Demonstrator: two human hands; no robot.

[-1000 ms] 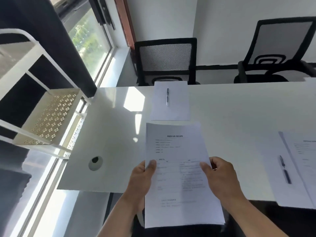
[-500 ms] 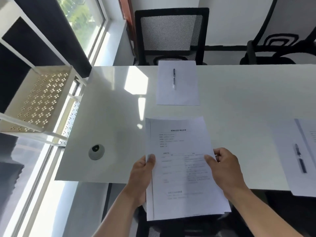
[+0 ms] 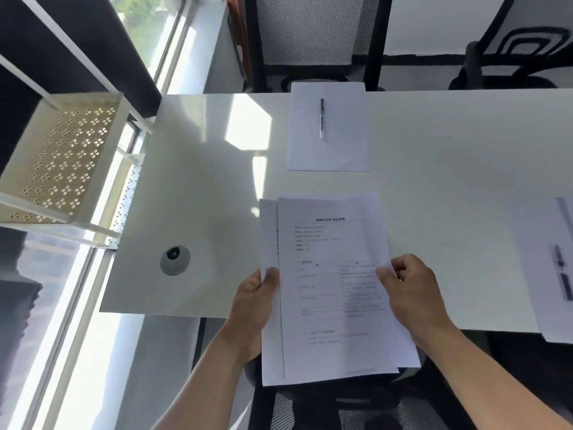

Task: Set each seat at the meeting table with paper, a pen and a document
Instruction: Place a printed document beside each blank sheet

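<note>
With both hands, left (image 3: 252, 308) and right (image 3: 414, 297), my grip pinches the documents (image 3: 335, 287); next I judge one goes beside the far paper (image 3: 329, 150) and pen (image 3: 322, 118).

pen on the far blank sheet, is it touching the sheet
Touching: the head view shows the pen lying flat on the blank sheet, well inside its edges, with no gap.

One head-worn wide-angle view looks forward and steeply down, close over the glossy white meeting table (image 3: 198, 187)
</note>
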